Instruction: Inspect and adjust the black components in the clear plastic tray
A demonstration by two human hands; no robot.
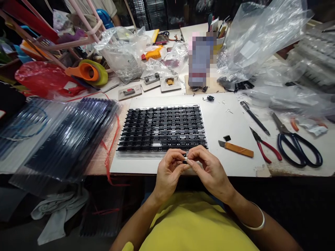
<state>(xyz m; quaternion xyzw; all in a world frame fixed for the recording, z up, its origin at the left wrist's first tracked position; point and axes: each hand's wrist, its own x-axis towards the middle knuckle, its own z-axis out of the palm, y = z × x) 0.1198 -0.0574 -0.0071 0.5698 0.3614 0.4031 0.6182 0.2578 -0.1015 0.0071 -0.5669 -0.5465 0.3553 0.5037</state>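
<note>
Between my fingertips is a small black part with a pale metallic piece (pixel 184 160), mostly covered by the fingers. My left hand (pixel 170 170) pinches it from the left, and my right hand (pixel 208 170) pinches it from the right; the two thumbs nearly meet. Just beyond my hands lies a clear tray (pixel 142 154) filled with rows of small black components (pixel 162 127). The tray rests on a white board (pixel 220 120). A loose black piece (pixel 226 138) and an orange-handled cutter (pixel 239 149) lie to the right of my hands.
Red-handled pliers (pixel 270 150), dark scissors (pixel 298 148) and a pen (pixel 255 118) lie at the right. Stacked clear tubes (pixel 68 139) and red string (pixel 107 157) are at the left. Plastic bags (pixel 128 52) and a tape dispenser (pixel 89 72) stand behind.
</note>
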